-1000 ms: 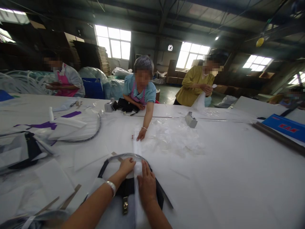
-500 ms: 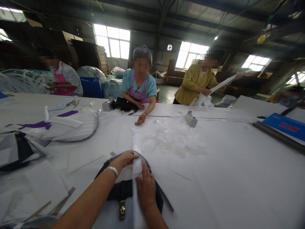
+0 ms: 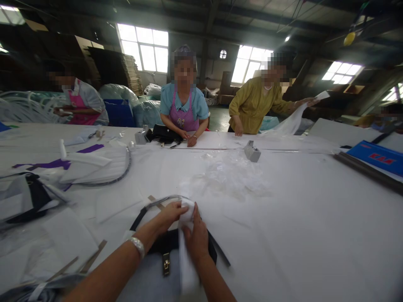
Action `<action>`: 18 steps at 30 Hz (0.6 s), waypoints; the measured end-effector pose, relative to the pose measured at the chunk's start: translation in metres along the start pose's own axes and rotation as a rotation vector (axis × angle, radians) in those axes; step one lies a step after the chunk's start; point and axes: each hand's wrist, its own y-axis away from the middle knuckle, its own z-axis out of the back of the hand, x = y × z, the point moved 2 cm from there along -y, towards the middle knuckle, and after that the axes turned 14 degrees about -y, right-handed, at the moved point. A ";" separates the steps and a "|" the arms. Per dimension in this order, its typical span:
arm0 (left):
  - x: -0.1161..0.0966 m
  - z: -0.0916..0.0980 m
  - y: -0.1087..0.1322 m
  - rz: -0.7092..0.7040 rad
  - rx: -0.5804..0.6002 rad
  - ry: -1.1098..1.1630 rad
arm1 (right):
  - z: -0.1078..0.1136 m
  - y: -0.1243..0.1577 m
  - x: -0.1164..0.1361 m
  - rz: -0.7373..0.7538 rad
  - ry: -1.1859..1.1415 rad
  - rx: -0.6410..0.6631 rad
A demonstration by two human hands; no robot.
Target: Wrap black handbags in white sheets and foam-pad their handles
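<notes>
A grey handbag with black trim lies in front of me, its gold clasp facing up. Across its arched handle runs a white strip of soft wrapping sheet. My left hand, a silver bangle on its wrist, pinches the strip near the top of the handle. From the other side my right hand closes on the same strip, fingers pointing away from me. The strip is folded over between the two hands and its near end hangs down over the bag. Part of the handle is hidden by the hands.
Crumpled clear plastic lies beyond the bag, near a grey tape dispenser. Left are another handbag, white sheets and purple strips. A blue box stands right. Several co-workers are across the table.
The strip's far end, which lay stretched out past the handle, is now folded back over it between my hands. The co-worker opposite has drawn an arm back from the strip.
</notes>
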 end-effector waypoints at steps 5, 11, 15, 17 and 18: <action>-0.001 -0.018 0.045 -0.174 0.061 -0.180 | 0.009 -0.008 0.003 -0.052 -0.136 0.049; 0.009 -0.030 0.075 -0.222 0.014 -0.418 | 0.016 -0.012 0.003 -0.098 -0.122 0.116; 0.007 -0.035 0.088 -0.263 -0.029 -0.611 | 0.019 -0.013 0.006 -0.112 -0.082 0.142; 0.006 -0.036 0.094 -0.304 -0.059 -0.702 | 0.020 -0.014 0.008 -0.117 -0.050 0.150; 0.007 -0.037 0.097 -0.323 -0.079 -0.743 | 0.021 -0.015 0.008 -0.118 -0.035 0.151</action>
